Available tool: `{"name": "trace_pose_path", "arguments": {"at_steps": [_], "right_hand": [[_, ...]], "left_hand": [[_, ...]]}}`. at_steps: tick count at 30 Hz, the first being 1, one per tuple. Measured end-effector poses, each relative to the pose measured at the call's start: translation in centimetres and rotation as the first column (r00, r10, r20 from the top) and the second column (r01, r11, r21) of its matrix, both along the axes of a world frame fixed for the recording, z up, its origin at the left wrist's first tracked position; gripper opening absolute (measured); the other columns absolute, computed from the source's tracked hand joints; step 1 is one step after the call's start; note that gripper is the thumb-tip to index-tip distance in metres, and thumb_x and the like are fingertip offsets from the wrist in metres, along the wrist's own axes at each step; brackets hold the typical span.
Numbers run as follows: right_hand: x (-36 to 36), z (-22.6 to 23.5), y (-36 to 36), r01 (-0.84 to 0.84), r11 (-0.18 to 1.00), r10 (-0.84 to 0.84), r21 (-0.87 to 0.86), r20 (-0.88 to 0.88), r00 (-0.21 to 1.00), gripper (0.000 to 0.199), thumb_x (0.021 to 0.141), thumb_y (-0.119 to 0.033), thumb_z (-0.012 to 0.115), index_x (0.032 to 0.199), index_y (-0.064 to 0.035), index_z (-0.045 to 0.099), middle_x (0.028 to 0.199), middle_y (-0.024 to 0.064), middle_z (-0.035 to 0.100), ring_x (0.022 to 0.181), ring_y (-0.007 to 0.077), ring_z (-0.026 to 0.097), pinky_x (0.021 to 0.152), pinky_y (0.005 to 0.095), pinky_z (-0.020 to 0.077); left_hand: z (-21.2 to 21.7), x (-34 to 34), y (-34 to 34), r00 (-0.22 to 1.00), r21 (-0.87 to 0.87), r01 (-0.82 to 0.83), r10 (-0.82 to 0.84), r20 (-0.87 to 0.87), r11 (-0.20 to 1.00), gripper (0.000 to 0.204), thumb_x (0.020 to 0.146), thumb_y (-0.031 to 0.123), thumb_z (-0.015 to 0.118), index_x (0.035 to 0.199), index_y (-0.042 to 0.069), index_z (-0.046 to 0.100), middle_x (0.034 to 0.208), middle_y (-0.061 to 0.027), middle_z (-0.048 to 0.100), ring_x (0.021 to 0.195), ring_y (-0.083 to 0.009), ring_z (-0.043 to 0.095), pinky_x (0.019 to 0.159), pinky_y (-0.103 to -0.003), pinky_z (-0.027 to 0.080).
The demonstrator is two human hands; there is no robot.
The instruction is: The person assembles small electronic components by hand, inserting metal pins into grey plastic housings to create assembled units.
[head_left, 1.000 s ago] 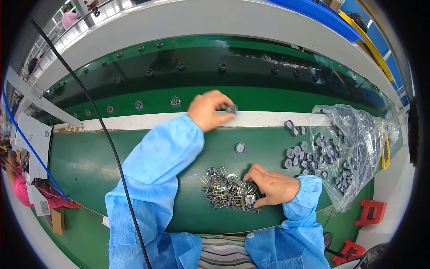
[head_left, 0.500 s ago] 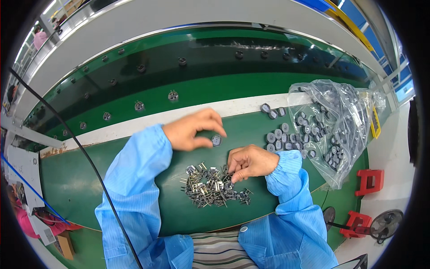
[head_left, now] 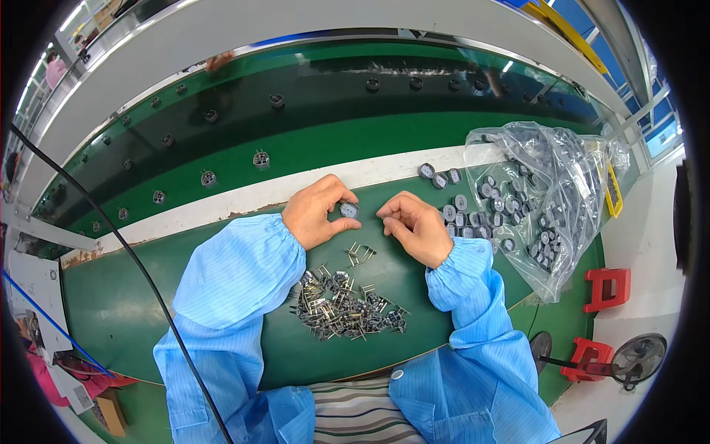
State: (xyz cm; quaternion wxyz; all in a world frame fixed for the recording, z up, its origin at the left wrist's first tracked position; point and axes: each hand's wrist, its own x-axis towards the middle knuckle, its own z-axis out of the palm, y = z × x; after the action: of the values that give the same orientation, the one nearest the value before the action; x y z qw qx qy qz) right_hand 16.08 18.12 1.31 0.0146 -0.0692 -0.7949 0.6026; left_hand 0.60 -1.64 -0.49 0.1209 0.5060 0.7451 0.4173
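Observation:
My left hand has its thumb and fingers closed round a small round grey cap near the back of the green bench. Just to its right is my right hand, its fingers pinched together; what they hold, if anything, is too small to make out. Below both hands lies a loose pile of small dark parts with metal pins. A few similar pinned parts lie apart from it, between the pile and my hands.
Rows of round grey caps stand right of my right hand, beside a clear plastic bag holding many more. Beyond a white ledge, a green conveyor belt carries spaced round parts. A black cable crosses the left side.
My left hand has closed on the round cap. My right hand has lifted from the pile toward it, and a few pinned parts now lie apart. The belt's parts appear farther left.

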Motion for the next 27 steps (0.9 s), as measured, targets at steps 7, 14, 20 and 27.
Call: {"name": "trace_pose_path", "arguments": {"at_steps": [7,14,20,27], "right_hand": [[0.1,0.9,-0.2,-0.174,0.925,0.258,0.339,-0.222,0.94,0.025,0.084,-0.003,0.079,0.109,-0.0026,0.074,0.098,0.0074,0.066,0.075,0.0137,0.06,0.07,0.0285,0.0509],[-0.1,-0.3,-0.5,0.276,0.825,-0.243,0.494,-0.131,0.961,0.012,0.084,-0.007,0.079,0.085,-0.0017,0.068,0.078,0.0129,0.068,0.065,0.0243,0.068,0.059,0.038,0.0531],[-0.4,1.1,-0.1,0.216,0.866,-0.017,0.451,-0.404,0.915,0.009,0.085,0.002,0.077,0.092,-0.0002,0.072,0.084,0.0072,0.066,0.072,0.0173,0.063,0.063,0.0302,0.0511],[-1.1,-0.4,0.0,0.087,0.896,0.017,0.435,-0.231,0.973,0.013,0.083,0.001,0.08,0.093,-0.0011,0.073,0.091,0.0072,0.067,0.081,0.0201,0.063,0.069,0.0314,0.0505]], "left_hand": [[0.8,-0.3,-0.2,0.997,0.041,0.038,-0.035,-0.062,0.998,0.043,0.074,0.014,0.09,0.111,0.008,0.07,0.097,-0.0047,0.059,0.079,-0.0208,0.054,0.073,-0.035,0.049],[-0.6,-0.2,0.1,0.99,0.059,0.08,-0.072,-0.124,0.995,0.042,0.074,0.012,0.089,0.111,0.008,0.07,0.103,-0.0057,0.059,0.082,-0.0214,0.055,0.076,-0.034,0.05],[1.0,0.1,-0.1,1.0,0.005,0.005,-0.005,0.023,1.0,0.039,0.073,0.014,0.091,0.105,0.009,0.07,0.1,-0.0038,0.059,0.08,-0.0203,0.054,0.074,-0.034,0.049],[0.0,0.7,0.4,0.99,0.043,0.046,-0.04,-0.134,0.998,0.035,0.072,0.02,0.092,0.098,0.009,0.071,0.096,-0.0064,0.062,0.089,-0.0275,0.063,0.076,-0.04,0.051]]}}
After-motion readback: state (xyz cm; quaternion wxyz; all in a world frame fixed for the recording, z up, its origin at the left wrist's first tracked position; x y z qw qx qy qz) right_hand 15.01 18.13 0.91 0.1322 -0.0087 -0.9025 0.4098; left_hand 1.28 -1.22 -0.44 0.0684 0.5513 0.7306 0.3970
